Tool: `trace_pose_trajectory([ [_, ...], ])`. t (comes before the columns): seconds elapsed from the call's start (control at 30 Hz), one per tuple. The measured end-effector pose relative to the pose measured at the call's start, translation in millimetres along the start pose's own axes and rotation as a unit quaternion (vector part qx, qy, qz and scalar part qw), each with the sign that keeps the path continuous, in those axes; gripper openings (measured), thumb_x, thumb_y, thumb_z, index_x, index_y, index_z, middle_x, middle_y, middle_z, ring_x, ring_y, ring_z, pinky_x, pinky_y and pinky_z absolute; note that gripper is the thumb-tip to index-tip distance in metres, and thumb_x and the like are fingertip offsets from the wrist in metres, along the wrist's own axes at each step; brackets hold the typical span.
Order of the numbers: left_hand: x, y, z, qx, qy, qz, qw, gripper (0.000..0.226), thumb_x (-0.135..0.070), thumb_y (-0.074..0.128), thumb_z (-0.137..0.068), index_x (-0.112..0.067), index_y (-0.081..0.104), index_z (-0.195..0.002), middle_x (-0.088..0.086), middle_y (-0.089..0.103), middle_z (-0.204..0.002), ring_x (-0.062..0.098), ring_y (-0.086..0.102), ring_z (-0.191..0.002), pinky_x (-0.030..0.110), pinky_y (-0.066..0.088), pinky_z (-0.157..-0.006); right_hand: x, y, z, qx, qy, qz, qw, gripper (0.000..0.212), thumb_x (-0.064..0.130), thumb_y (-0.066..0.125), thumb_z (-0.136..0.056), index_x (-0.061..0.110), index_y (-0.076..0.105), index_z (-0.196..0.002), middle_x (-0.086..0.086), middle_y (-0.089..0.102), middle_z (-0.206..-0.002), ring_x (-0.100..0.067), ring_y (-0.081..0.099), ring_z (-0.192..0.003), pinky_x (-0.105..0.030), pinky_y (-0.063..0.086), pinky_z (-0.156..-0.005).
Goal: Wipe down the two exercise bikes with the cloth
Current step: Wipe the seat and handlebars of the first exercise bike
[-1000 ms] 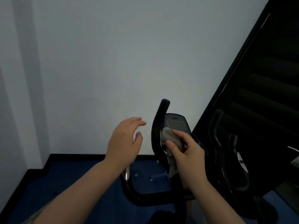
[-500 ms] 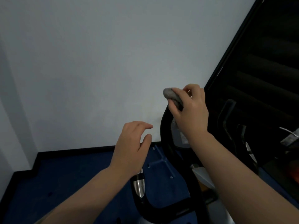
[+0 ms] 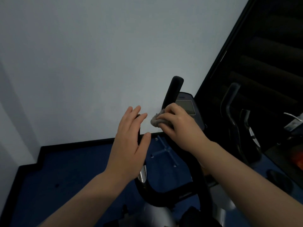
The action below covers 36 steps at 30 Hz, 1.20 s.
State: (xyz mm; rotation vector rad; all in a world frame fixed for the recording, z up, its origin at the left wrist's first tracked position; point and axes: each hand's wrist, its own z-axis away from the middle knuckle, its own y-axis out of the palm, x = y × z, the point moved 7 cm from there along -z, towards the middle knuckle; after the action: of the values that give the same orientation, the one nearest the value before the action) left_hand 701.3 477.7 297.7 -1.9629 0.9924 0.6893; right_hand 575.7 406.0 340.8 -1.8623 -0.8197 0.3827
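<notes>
Now the right hand [image 3: 177,123] grips the grey cloth [image 3: 156,121] against the near exercise bike's right handlebar [image 3: 172,94].
It has dropped from the bar's tip half a second ago; the left hand [image 3: 129,145] hovers relaxed, perhaps brushing the left handlebar [image 3: 139,136].

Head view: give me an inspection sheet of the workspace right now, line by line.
Surface: blue floor, black skirting along the wall.
Job's things: grey cloth bunched against the near bike's right handlebar; console behind it; second bike to the right, in shadow.
Clutter: orange item at the right edge, unclear.
Grippers: right hand grips the cloth; left hand open, fingers straight, in front of the left handlebar.
Cables: nothing seen.
Surroundings: pale wall; dark panel on the right.
</notes>
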Motion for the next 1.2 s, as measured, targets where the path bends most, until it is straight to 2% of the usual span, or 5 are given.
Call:
trace_pose_trajectory([
  [0.33,-14,15,36,0.006,-0.004,-0.063,0.998,0.049,-0.033,0.041,-0.094,-0.020,0.041,-0.141,-0.015,0.014,-0.157,-0.003,-0.003,-0.146,0.003,-0.001,-0.110,2,-4,57,0.114,-0.111,-0.015,0.987,0.022,0.027,0.062,-0.092,0.014,0.069,-0.109,-0.002,0.050,-0.112,-0.018,0.051,-0.102,-0.039,0.050,-0.083],
  [0.5,-26,27,56,0.022,-0.026,-0.045,0.998,0.048,-0.031,0.043,-0.096,-0.023,0.040,-0.143,-0.015,0.017,-0.158,-0.006,0.001,-0.145,0.030,0.018,-0.119,-5,-9,92,0.168,-0.164,0.030,0.972,0.021,0.026,0.061,-0.092,0.013,0.068,-0.108,-0.006,0.050,-0.108,-0.020,0.049,-0.095,-0.041,0.051,-0.071],
  [0.57,-36,33,67,0.028,-0.022,-0.049,0.998,0.047,-0.029,0.044,-0.097,-0.023,0.040,-0.143,-0.015,0.019,-0.158,-0.006,0.003,-0.145,0.019,0.009,-0.118,-8,-12,103,0.179,-0.165,0.035,0.969,0.020,0.026,0.062,-0.091,0.014,0.069,-0.106,-0.006,0.051,-0.106,-0.019,0.049,-0.094,-0.040,0.051,-0.071],
  [0.63,-46,42,79,0.040,-0.024,-0.041,0.998,0.045,-0.026,0.045,-0.098,-0.025,0.040,-0.143,-0.018,0.020,-0.157,-0.008,0.003,-0.144,0.008,0.003,-0.112,-10,-14,111,0.181,-0.154,0.023,0.971,0.020,0.026,0.062,-0.092,0.014,0.070,-0.105,-0.005,0.050,-0.104,-0.016,0.048,-0.093,-0.037,0.050,-0.075],
  [1.2,-67,77,134,0.025,-0.099,-0.035,0.994,0.042,-0.024,0.045,-0.098,-0.028,0.044,-0.140,-0.022,0.032,-0.149,-0.010,0.015,-0.139,0.015,0.014,-0.111,-20,-9,217,0.052,0.138,-0.239,0.960,0.014,0.020,0.061,-0.092,0.022,0.071,-0.102,0.014,0.045,-0.101,0.006,0.046,-0.101,-0.003,0.034,-0.087],
])
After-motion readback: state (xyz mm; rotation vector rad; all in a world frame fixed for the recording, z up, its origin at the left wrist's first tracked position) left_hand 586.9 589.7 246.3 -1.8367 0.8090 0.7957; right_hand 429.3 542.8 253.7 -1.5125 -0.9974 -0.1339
